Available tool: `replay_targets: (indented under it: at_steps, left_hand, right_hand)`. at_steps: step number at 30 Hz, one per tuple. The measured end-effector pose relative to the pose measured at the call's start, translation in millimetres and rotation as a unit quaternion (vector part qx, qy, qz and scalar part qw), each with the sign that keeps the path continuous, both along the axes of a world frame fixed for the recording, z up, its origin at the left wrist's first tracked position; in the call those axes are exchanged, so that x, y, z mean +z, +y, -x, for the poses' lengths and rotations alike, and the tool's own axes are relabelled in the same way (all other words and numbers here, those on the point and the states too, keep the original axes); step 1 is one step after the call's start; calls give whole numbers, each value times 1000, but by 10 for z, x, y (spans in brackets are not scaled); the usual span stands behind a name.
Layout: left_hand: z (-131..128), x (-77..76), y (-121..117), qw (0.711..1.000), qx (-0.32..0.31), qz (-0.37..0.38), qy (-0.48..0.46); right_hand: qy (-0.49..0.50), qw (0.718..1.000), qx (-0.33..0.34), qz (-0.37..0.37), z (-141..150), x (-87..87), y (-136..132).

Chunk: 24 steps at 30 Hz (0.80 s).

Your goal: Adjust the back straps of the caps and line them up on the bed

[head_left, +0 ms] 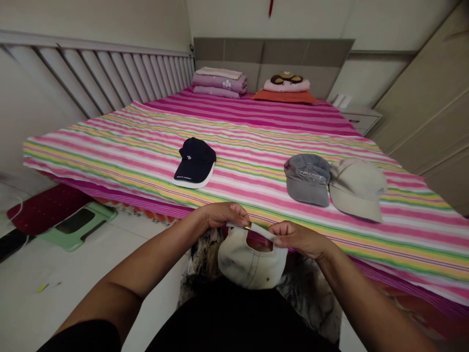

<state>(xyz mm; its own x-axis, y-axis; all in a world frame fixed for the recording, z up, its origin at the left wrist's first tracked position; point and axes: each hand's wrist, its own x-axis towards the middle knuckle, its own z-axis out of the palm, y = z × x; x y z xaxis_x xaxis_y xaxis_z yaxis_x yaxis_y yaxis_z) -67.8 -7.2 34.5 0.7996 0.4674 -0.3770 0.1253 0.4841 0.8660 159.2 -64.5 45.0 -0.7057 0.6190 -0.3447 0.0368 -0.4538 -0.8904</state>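
Note:
Close to my body, at the bed's near edge, a pale cream baseball cap (249, 264) hangs upside down with its back opening up. My left hand (229, 215) pinches the left side of its rear strap, beside a small metallic buckle. On the strap's other end, the fingers of my right hand (296, 237) are closed. The cap's brim is hidden. Beyond my hands on the bed lie a navy cap (198, 159) with a white brim edge, a grey cap (308, 178) with lettering, and a beige cap (357, 186) touching the grey one.
A striped sheet (242, 161) covers the bed. Folded purple bedding (220, 85) and a pink stack (287, 87) sit by the headboard (278, 51). A green plastic stool (78, 227) stands on the floor at left; a white nightstand (361, 120) is at the far right.

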Motion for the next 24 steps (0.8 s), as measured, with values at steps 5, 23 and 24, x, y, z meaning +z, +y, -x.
replay_targets:
  at_steps: [5,23,24]
  left_hand:
    - [19,102,10,1000,-5,-9,2]
    - [-39,207,70,985,24,25,-171]
    - [-71,188,66,984,32,23,-172]
  right_hand:
    - [52,998,-37,2,-12,56,2]
    - [139,977,-152,-55,-25,532,145]
    - [152,973,-167,-55,-3,573,158]
